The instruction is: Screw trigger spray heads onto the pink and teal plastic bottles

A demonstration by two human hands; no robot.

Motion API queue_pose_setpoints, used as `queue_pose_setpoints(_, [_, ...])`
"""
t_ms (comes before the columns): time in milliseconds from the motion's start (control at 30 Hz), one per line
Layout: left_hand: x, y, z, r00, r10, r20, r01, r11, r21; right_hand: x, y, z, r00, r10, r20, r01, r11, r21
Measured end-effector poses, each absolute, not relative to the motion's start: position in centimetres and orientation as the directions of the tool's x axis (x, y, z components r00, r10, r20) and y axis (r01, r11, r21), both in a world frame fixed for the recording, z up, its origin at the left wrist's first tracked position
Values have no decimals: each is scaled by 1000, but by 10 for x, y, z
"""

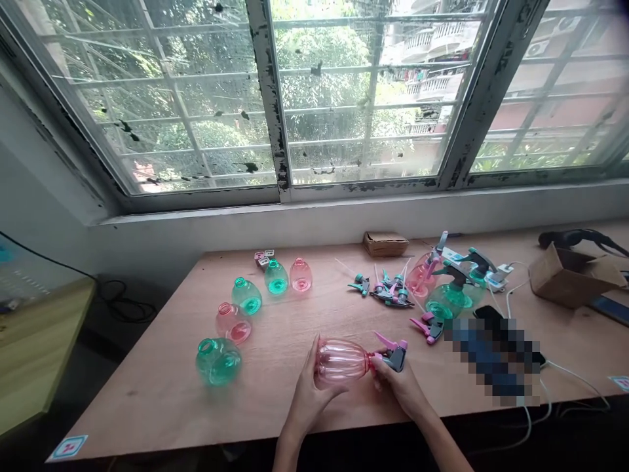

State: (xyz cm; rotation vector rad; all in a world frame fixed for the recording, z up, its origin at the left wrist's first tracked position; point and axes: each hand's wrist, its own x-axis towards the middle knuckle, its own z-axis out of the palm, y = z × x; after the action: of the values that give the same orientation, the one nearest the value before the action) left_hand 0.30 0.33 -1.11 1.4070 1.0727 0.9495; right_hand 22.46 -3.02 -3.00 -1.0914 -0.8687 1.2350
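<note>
A clear pink spray bottle lies sideways between my two hands, just above the front of the table. My left hand is wrapped round its base end. At the neck, my right hand grips the grey and pink spray head, which sits against the bottle's mouth. Whether it is fully screwed on I cannot tell. Just behind my right hand lies a loose pink and grey spray head. Further back is a pile of spray heads with thin tubes.
Open-topped bottles stand in a curve at left, among them a green bottle and a pink bottle. Bottles with spray heads, one a green bottle, stand at right near phones, cables and an open cardboard box. A brown package lies by the wall.
</note>
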Motion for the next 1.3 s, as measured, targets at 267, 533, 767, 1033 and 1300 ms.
queue_pose_setpoints(267, [4, 2, -19, 233, 972, 0, 97, -23, 995, 224, -31, -32, 163, 985, -53, -269, -8, -963])
queue_pose_setpoints(533, [2, -1, -9, 258, 966, 2, 113, -32, 993, 225, -29, -32, 188, 981, -51, -290, 6, -957])
queue_pose_setpoints(767, [0, -1, -12, 272, 962, -10, 63, -7, 998, 223, -30, -30, 182, 982, -50, -299, 7, -954])
queue_pose_setpoints(1033, [-1, 0, -12, 307, 952, -9, 106, -25, 994, 224, -29, -40, 174, 983, -60, -299, -5, -954])
queue_pose_setpoints(1300, [1, -1, -15, 274, 962, -22, 122, -12, 992, 223, -27, -40, 174, 983, -63, -265, -14, -964])
